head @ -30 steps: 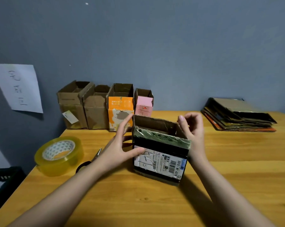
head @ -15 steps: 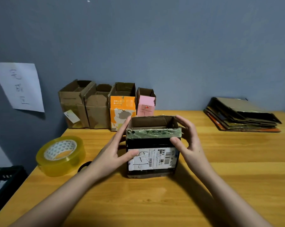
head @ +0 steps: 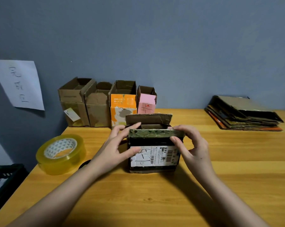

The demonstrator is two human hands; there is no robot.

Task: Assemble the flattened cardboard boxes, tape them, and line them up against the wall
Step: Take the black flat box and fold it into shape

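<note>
A small dark cardboard box (head: 153,157) with a white shipping label stands upright on the wooden table (head: 220,185), its top open and its far flap raised. My left hand (head: 115,146) holds its left side, thumb on the label and fingers over the top rim. My right hand (head: 190,147) grips the right top corner, thumb on the green-taped near flap. Several assembled boxes (head: 105,104) stand in a row against the blue wall. A stack of flattened boxes (head: 243,113) lies at the back right.
A large roll of clear tape (head: 61,154) sits on the table to the left. A black scissor handle (head: 84,164) peeks out behind my left forearm. A sheet of paper (head: 18,84) hangs on the wall. A dark crate (head: 4,182) stands beside the table's left edge.
The box has been turned square to me and set straight. Its far flap now stands up, and both hands have shifted onto the top rim.
</note>
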